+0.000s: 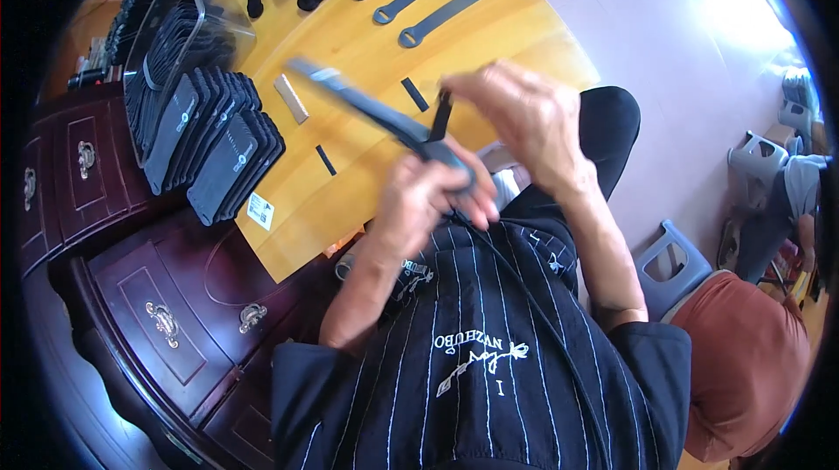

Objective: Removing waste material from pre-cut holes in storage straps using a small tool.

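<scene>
A long dark grey strap (pixel 365 108) with a rounded end is gripped in my left hand (pixel 418 199), its far end reaching up and left over the wooden table. My right hand (pixel 537 120) pinches the upper end of a short black strip (pixel 441 118). The strip's lower end meets the strap just above my left fingers; whether it is attached cannot be made out. Both hands and the strap are blurred by motion. On the table lie two more short black strips, one (pixel 414 94) beyond my hands and one (pixel 325 160) to the left.
Three similar straps (pixel 463 4) lie at the table's (pixel 350 41) far side, beside a dark pile. Stacks of dark pieces (pixel 236 160) line the left edge near a clear plastic holder (pixel 194 11). A beige strip (pixel 291 99) lies nearby. Dark wooden drawers (pixel 175 295) stand left; a grey stool (pixel 673 264) stands right.
</scene>
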`<control>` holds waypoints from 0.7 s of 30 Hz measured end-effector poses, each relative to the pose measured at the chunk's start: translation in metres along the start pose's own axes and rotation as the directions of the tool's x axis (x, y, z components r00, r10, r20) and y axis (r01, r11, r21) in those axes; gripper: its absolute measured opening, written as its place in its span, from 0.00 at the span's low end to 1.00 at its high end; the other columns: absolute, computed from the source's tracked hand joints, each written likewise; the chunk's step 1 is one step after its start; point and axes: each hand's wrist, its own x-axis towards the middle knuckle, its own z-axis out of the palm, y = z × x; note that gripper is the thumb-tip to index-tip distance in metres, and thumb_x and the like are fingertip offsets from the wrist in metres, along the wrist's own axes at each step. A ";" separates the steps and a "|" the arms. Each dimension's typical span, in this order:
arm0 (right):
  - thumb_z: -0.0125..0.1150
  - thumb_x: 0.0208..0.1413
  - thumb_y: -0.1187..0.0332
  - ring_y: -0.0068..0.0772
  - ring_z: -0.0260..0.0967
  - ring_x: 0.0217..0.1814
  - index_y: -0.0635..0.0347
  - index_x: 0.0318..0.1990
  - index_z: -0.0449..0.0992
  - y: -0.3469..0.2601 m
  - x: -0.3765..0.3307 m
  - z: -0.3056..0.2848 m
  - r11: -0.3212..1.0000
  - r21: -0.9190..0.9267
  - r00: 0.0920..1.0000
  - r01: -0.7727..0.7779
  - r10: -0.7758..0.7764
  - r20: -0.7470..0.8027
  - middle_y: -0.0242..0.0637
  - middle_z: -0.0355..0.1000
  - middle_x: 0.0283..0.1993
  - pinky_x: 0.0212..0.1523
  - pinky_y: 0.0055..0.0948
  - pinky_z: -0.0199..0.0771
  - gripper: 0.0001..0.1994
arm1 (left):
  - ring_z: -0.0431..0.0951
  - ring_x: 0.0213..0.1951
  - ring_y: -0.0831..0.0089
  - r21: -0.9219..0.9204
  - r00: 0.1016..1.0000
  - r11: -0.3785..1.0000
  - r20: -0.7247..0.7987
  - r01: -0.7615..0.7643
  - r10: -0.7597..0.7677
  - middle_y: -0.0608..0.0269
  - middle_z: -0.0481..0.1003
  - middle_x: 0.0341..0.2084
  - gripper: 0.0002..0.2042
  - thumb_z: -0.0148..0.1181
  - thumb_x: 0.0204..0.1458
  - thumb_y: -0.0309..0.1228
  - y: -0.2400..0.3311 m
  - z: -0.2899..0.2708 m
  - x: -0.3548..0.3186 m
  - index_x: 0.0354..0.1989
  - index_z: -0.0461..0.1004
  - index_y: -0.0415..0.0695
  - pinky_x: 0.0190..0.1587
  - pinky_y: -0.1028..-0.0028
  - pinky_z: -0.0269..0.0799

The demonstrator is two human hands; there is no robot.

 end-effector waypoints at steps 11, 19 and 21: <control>0.70 0.47 0.65 0.15 0.61 0.21 0.54 0.52 0.75 -0.019 -0.013 -0.031 0.866 0.445 0.973 -0.227 0.222 0.064 0.28 0.65 0.24 0.21 0.18 0.60 0.22 | 0.47 0.08 0.83 -0.017 0.966 0.971 -0.109 -0.237 0.234 0.69 0.54 0.09 0.21 0.34 0.64 0.51 -0.004 -0.007 -0.002 0.27 0.59 0.47 0.10 0.83 0.43; 0.71 0.45 0.69 0.14 0.64 0.24 0.63 0.46 0.75 -0.046 -0.001 -0.005 0.387 0.740 0.827 -0.551 0.373 0.421 0.30 0.72 0.29 0.24 0.19 0.63 0.19 | 0.50 0.08 0.85 -0.002 0.981 1.000 -0.194 0.021 -0.022 0.69 0.58 0.08 0.27 0.30 0.63 0.57 0.005 0.015 -0.015 0.25 0.60 0.46 0.10 0.83 0.44; 0.67 0.49 0.70 0.23 0.70 0.25 0.64 0.39 0.80 -0.038 0.001 0.004 0.589 0.722 0.931 -0.364 0.254 0.261 0.35 0.73 0.28 0.28 0.23 0.69 0.11 | 0.48 0.07 0.84 0.011 0.998 1.000 -0.059 -0.002 0.003 0.69 0.56 0.07 0.29 0.29 0.61 0.60 0.004 0.012 -0.017 0.22 0.58 0.46 0.10 0.83 0.43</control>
